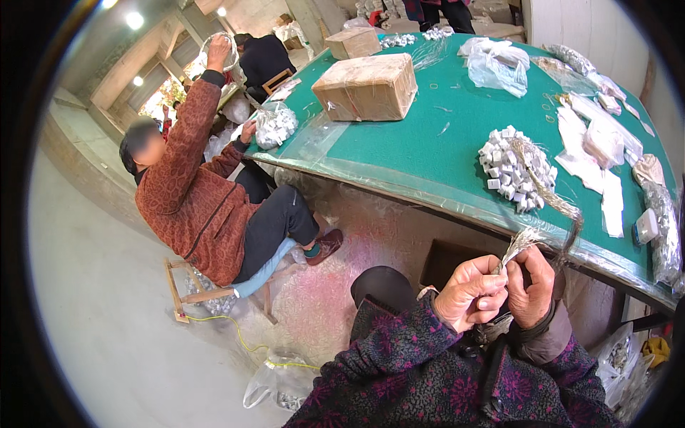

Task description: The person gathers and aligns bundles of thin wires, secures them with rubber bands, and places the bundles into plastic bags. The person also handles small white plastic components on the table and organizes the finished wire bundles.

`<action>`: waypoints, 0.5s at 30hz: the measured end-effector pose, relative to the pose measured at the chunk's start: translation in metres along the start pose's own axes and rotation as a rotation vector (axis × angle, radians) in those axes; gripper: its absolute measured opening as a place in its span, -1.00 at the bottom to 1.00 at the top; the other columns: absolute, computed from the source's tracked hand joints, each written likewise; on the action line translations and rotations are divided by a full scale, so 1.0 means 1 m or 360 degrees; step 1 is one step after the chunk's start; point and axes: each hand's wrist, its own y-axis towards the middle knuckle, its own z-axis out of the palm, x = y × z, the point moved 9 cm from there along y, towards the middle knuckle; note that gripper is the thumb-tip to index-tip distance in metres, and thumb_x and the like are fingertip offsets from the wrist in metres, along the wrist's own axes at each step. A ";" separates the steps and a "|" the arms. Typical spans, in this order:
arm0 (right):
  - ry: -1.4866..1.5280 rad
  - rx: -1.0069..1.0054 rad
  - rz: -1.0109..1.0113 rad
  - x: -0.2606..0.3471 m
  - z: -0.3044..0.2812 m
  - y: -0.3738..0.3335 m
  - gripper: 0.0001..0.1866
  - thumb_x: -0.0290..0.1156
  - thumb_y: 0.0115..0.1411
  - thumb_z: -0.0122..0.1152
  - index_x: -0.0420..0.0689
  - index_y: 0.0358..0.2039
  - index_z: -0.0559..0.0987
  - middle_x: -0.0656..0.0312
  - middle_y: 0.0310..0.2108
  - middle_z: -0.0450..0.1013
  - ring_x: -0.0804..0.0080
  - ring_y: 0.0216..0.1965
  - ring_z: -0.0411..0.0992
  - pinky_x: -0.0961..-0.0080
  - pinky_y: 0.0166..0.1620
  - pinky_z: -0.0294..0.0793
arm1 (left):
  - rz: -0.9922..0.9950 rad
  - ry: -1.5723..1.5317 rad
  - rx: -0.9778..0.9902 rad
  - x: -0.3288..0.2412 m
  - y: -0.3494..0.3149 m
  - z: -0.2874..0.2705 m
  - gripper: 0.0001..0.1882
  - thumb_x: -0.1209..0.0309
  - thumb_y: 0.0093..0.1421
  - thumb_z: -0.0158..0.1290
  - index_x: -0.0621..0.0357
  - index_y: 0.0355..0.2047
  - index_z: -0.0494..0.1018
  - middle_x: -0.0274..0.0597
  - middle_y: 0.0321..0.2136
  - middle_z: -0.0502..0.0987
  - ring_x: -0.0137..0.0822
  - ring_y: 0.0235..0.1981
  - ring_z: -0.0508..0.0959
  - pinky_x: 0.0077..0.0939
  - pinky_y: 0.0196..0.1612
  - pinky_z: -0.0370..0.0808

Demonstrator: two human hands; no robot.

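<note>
In front of my body, at the table's near edge, my two hands meet on a bundle of thin, pale strings (519,245). My left hand (472,291) pinches it between thumb and fingers. From the other side, my right hand (531,287) closes on the same bundle, its fingertips close to the left thumb. The loose ends fan out above the fingers. Beyond them, a heap of small white blocks (503,175) sits on the green table (442,153). A long hank of beige strings (546,192) runs from that heap over the table edge near my right hand.
Brown cardboard boxes (371,89) and a see-through plastic bag (496,68) stand farther back. White packaging (589,143) and a wrapped roll (662,228) lie at the right. Leftward, a seated co-worker (196,200) raises a looped bundle (220,51). A yellow cord (246,341) crosses the floor.
</note>
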 end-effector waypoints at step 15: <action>0.0015 -0.0075 -0.0097 0.000 -0.010 -0.002 -0.88 -0.79 0.04 0.11 -0.33 -0.40 0.48 0.12 -0.47 0.37 0.35 -0.46 0.37 0.56 -0.38 0.33 | 0.0439 0.0881 -0.0057 -0.031 -0.015 -0.004 -0.78 0.33 0.34 -0.01 0.26 -0.19 0.40 -0.32 -0.52 0.46 -0.68 -0.64 0.24 -0.81 -0.57 0.19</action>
